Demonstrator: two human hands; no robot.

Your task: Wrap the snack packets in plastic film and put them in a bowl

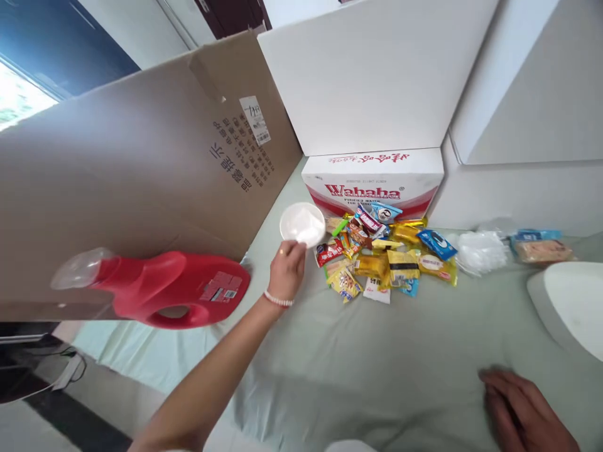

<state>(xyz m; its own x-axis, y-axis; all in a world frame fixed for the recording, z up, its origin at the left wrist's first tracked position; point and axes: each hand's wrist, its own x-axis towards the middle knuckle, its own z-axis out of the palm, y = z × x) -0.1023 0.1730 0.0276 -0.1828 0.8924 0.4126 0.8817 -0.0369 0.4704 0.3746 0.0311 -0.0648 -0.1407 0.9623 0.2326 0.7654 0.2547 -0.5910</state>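
At the left end of a snack pile, my left hand (287, 269) pinches the near rim of a small round white bowl (301, 223). Its inside faces me and appears bare. Right beside the bowl lie several wrapped snacks (372, 251) in yellow, red, blue and purple packets, heaped together on a pale green cloth (377, 364). My right hand (527, 411) rests low at the lower right, over the cloth, slightly blurred. Its fingers are loosely bent and a little apart, with nothing visible in them.
A white and red Wahaha carton (372, 182) stands behind the snacks. To the left, a red detergent jug (183, 292) lies against a tall cardboard panel (141, 157). A clear plastic bundle (483, 251), a packaged item (541, 248) and a white container (572, 304) are at right.
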